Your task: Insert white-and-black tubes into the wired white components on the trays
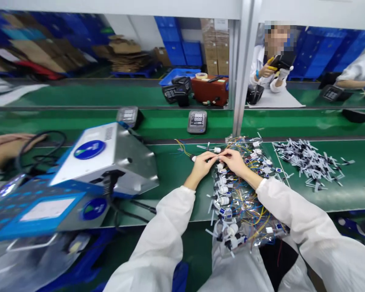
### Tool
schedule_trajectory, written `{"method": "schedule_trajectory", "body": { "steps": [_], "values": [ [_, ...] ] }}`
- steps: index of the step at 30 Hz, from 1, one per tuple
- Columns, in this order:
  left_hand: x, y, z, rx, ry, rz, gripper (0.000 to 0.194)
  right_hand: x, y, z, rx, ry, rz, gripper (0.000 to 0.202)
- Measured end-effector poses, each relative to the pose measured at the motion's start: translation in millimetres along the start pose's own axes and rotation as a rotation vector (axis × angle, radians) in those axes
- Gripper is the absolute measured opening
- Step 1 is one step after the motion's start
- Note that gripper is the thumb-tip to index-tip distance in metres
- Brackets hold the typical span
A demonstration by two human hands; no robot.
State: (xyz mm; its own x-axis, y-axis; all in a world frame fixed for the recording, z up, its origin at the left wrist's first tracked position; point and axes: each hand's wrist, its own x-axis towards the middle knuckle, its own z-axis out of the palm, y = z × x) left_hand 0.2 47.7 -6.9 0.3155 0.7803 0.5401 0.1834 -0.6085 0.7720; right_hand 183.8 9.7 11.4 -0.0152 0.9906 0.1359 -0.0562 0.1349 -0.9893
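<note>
My left hand [203, 163] and my right hand [232, 160] meet fingertip to fingertip above the green work surface. Both are closed in a pinch on something small that the fingers mostly hide. Yellow and dark wires [185, 149] run from a small dark part beside my left hand. Below and right of the hands lies a spread of small wired assemblies [223, 190] on clear plastic, with white cylindrical parts, small blue-and-white pieces and colored wires. To the right is a heap of small white-and-black strips [307, 162].
A blue-and-white machine [106, 158] with cables stands at left. On the green conveyor behind sit digital display units [197, 121]. A metal post [242, 65] rises ahead. Across the line a co-worker [270, 73] holds a dark device; another person's arm [15, 150] is at far left.
</note>
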Motion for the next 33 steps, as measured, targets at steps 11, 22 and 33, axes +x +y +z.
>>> {"method": "schedule_trajectory", "body": {
  "steps": [11, 22, 33],
  "values": [
    [0.3, 3.5, 0.7, -0.024, 0.038, 0.030, 0.014, -0.9, 4.0, -2.9, 0.084, 0.018, 0.007, 0.028],
    [1.3, 3.4, -1.2, -0.034, -0.013, 0.005, 0.018, -0.1, 1.1, -1.9, 0.016, 0.034, 0.027, 0.031],
    [4.0, 8.0, -4.2, 0.023, -0.010, -0.001, 0.018, 1.7, 3.3, 1.6, 0.078, 0.055, 0.037, 0.031]
  ]
}}
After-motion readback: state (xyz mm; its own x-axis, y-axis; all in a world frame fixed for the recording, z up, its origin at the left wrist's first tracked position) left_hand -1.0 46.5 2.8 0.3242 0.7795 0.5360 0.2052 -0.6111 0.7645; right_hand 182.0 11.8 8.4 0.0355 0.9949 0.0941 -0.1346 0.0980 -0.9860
